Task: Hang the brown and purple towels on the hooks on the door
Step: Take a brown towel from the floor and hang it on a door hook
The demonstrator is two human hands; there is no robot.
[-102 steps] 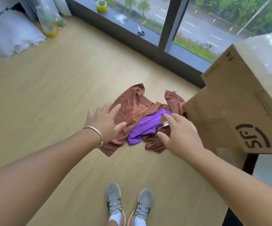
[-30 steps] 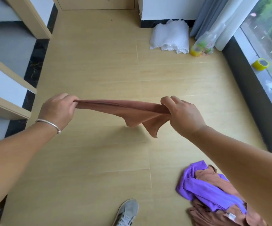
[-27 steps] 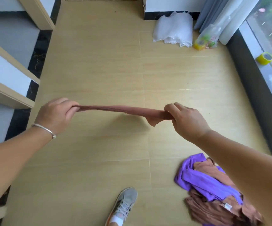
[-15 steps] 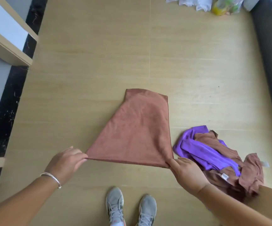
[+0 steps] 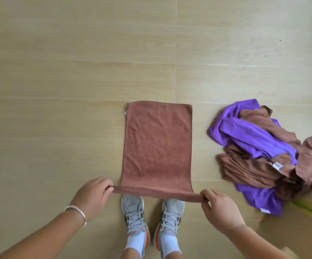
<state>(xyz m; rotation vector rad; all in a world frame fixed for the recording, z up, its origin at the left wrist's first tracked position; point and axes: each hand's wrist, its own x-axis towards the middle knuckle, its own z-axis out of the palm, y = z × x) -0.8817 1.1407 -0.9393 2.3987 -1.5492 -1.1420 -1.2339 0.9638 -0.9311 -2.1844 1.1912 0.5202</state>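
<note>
The left hand (image 5: pixel 91 198) pinches one near corner of a brown towel (image 5: pixel 158 144) between thumb and curled fingers, and the right hand (image 5: pixel 219 208) pinches the other near corner the same way, so the near edge is pulled into a taut band between them, just above the toes of two grey shoes (image 5: pixel 152 215). A thin bracelet (image 5: pixel 76 214) sits on the left wrist. From that edge the towel runs away from the person and lies spread flat on the wooden floor (image 5: pixel 57 71), its far edge straight, with a small white tag showing at the far left corner.

To the right, apart from the flat towel, a crumpled pile (image 5: pixel 271 150) of purple and brown towels lies on the floor, a purple towel (image 5: pixel 248 135) tangled over and under brown ones, with white tags visible. Part of a cardboard box (image 5: pixel 301 232) shows at the lower right, touching the pile's edge. No door or hooks are in view.

The towel looks light, soft and limp; it will sag and fold wherever it is not held, and should not slip from a pinch. Holding two corners keeps it open, but for a hook the better hold is probably the middle of one edge or a hanging loop, if there is one, bunched in one hand
</note>
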